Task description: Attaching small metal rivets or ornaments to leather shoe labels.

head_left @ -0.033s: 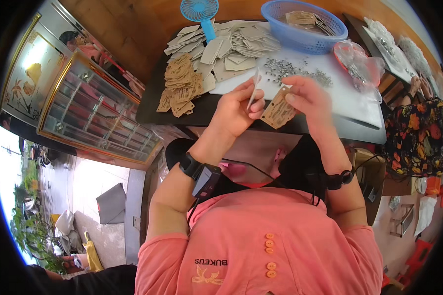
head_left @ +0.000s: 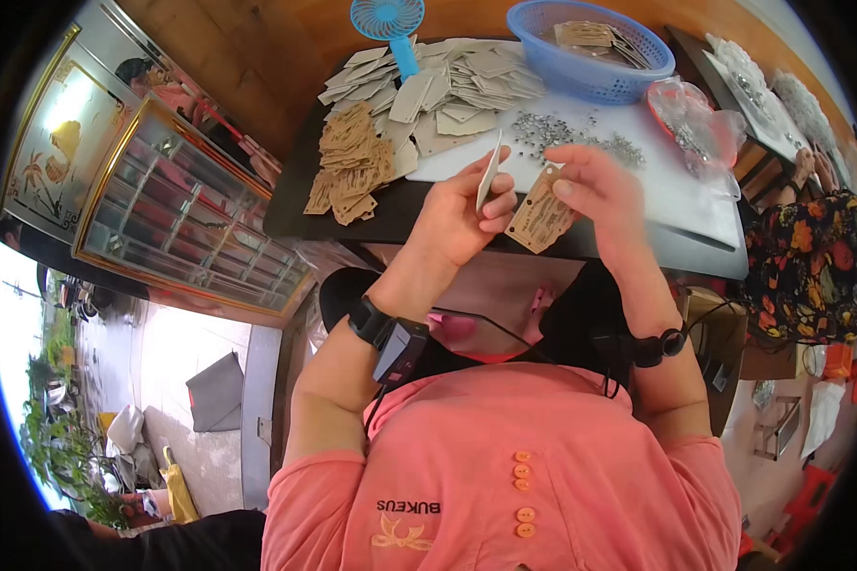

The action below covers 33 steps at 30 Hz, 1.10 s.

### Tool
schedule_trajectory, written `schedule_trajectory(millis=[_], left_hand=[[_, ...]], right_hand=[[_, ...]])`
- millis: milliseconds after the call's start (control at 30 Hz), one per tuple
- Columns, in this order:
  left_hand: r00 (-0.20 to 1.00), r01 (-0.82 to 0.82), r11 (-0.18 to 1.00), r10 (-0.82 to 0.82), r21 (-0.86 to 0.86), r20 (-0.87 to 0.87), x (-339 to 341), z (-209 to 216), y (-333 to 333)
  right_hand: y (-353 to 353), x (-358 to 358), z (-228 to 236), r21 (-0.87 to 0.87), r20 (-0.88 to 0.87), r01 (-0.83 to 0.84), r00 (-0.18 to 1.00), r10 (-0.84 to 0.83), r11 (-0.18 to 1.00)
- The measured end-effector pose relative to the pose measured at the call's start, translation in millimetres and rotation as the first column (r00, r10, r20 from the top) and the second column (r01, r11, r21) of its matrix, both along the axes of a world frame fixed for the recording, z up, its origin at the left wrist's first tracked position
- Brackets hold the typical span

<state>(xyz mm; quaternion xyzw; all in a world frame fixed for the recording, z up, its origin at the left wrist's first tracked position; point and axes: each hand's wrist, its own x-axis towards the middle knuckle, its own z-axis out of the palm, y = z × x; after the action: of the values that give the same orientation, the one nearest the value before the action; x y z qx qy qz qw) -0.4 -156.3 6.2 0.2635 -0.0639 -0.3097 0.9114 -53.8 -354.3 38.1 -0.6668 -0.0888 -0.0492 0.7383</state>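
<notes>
My left hand pinches a pale card, which stands almost edge-on to the view. Close by on the right, my right hand grips a brown printed card with small holes near its edges, between thumb and fingers. The two cards are apart, above the near edge of the table. A heap of brown cards lies to the left of my hands. Behind it spreads a larger pile of pale grey cards. Small shiny metal pieces are scattered just beyond my hands on a white board.
A blue plastic basket with cards inside stands at the back. To its left is a small blue fan. A red dish holds a clear bag of metal pieces. At the far right, another person's hands touch a separate tray.
</notes>
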Motion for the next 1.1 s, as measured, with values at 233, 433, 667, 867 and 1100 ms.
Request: schedule_trajectory(millis=[233, 433, 667, 867, 1100], left_hand=[[0.988, 0.11, 0.994, -0.109, 0.0, -0.108, -17.9, 6.2, -2.0], [0.976, 0.193, 0.977, -0.182, 0.085, -0.122, -29.7, 15.9, -4.5], [0.972, -0.166, 0.937, 0.104, 0.307, 0.209, -51.3, 28.6, -3.3], [0.976, -0.132, 0.894, 0.041, 0.429, 0.216, -42.0, 18.6, 5.1], [0.944, -0.1, 0.87, -0.07, 0.482, 0.322, -49.6, 19.9, -6.6]], right_hand=[[3.9, 14.2, 12.9, -0.118, 0.181, -0.109, 0.975, 0.129, 0.987], [1.7, 20.5, 23.6, -0.191, 0.041, -0.129, 0.989, 0.139, 0.973], [0.6, 18.5, 12.7, -0.132, 0.042, -0.061, 0.997, 0.068, 0.989], [1.4, 16.1, 24.8, -0.399, 0.382, 0.186, 0.924, -0.021, 0.898], [30.1, 26.6, 31.9, -0.693, 0.622, 0.241, 0.678, 0.393, 0.68]])
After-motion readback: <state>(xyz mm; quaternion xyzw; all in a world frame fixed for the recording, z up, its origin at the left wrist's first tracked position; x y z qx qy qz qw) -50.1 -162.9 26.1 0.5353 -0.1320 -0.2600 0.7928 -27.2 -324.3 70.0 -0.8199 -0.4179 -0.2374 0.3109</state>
